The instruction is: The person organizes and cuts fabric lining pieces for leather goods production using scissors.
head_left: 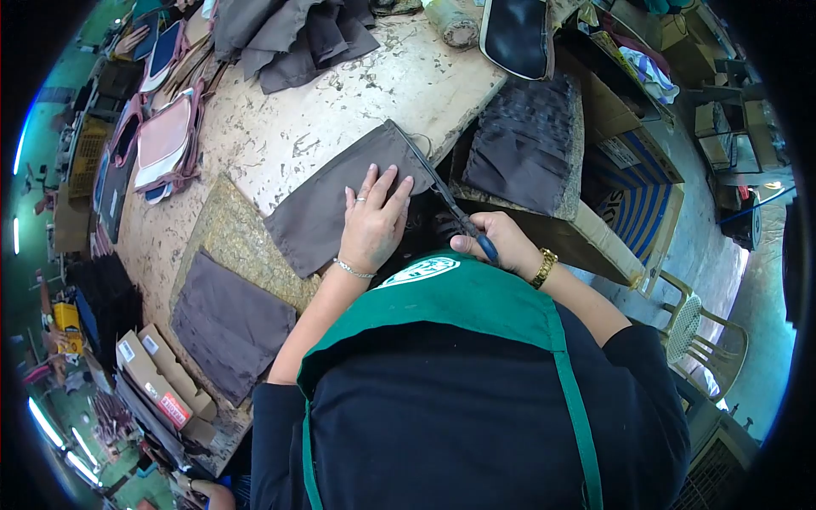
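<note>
A dark grey-brown fabric piece (319,200) lies on the worn table in front of me. My left hand (374,212) rests flat on it with the fingers spread, pressing near its right end. My right hand (501,240) grips a pair of scissors (455,208) with dark blue handles. The scissors' blades run along the right edge of the fabric, up to its top corner. A loose thread curls beside that corner. Below and left of my left hand, a stack of similar fabric pieces (225,323) sits on a mottled board (223,242).
More dark fabric (297,38) is heaped at the table's far side. Another stack (523,144) lies on a box to the right. Pink and white pouches (166,140) are at the left, cardboard boxes (166,382) at lower left. A plastic chair (697,331) stands at right.
</note>
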Motion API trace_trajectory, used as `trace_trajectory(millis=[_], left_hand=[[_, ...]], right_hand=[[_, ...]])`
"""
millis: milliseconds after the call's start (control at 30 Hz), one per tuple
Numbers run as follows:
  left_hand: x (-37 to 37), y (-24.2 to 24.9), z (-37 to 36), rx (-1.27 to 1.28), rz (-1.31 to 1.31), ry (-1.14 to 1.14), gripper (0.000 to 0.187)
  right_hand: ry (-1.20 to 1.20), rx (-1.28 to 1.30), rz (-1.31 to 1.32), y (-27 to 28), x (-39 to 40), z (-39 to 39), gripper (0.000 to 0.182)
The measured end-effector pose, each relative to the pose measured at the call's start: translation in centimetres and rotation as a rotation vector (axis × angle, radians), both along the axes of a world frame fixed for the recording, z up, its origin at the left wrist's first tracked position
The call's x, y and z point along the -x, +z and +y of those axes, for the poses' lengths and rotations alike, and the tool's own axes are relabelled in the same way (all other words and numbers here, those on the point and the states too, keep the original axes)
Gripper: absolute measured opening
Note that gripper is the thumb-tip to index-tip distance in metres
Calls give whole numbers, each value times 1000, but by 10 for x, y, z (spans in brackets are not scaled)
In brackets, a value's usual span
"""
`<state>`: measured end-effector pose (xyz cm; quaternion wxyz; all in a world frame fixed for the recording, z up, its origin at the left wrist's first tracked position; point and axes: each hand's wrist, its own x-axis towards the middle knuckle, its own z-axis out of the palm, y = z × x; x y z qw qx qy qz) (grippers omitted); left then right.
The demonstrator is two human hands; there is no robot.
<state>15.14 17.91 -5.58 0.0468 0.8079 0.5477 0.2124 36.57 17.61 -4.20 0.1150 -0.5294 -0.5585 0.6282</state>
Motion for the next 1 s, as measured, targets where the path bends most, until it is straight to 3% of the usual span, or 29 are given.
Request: trace_trajectory(millis=[300,467,600,700,733,767,800,833,967,1000], left_hand=[[-2,5,-7,41,-13,-27,37],[-2,3,-8,47,-40,-15,36],[-3,8,-7,37,-7,-4,32],[-4,19,10,-24,-635,61,23],[-6,26,16,-7,-894,191,21],[-2,29,23,43,-1339,316,21],[-4,59,31,-54,-1507,471,18],[6,76,41,-96,-1851,228,15],[38,89,39,-422,-1883,376,17],[49,69,29,-383,-1772,587,19]], right_hand=[[-32,82,101,-3,4,6,51],[-22,-63,-30,-3,5,3,52],[-42,-81,8,-8,3,0,52],[-74,-14,87,-1,-1,3,52],[-80,11,109,-4,-4,3,52],[-87,38,131,-6,-7,3,52],[-84,37,130,-7,-9,3,52],[-123,79,195,-6,-10,3,52],[-102,123,217,-5,-21,12,48],[-118,131,214,-7,-22,13,48]])
